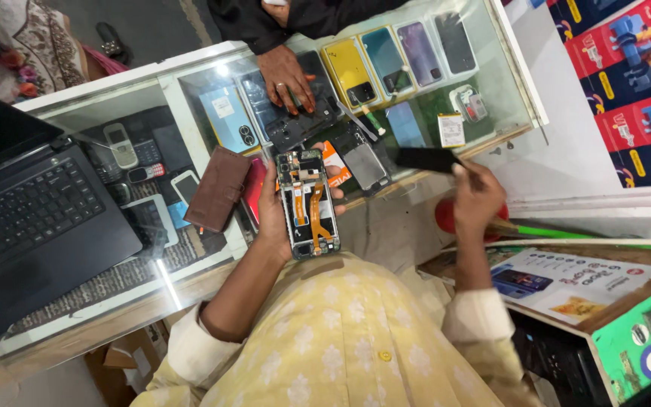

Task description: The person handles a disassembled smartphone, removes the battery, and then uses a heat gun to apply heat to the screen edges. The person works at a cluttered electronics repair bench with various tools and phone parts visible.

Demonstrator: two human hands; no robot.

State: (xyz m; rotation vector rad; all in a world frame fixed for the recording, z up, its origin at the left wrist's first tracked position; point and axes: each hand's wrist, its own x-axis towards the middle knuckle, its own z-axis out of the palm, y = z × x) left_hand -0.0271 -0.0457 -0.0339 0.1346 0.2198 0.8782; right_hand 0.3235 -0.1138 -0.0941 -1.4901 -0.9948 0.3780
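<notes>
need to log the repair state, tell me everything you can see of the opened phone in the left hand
The opened phone is a slim rectangular handset with its back cover off, so the insides face up: a dark board area with camera parts at the far end, orange flat ribbon cables running down the middle, and light metallic framing along the edges. It is held nearly upright in the view, slightly tilted, above the glass counter's near edge. The left hand cradles it from below, fingertips wrapping its right edge. Nothing else touches it.

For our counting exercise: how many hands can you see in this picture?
3: left hand holding the opened phone, right hand by the counter, another person's hand on the glass. Others may be hidden.
</notes>
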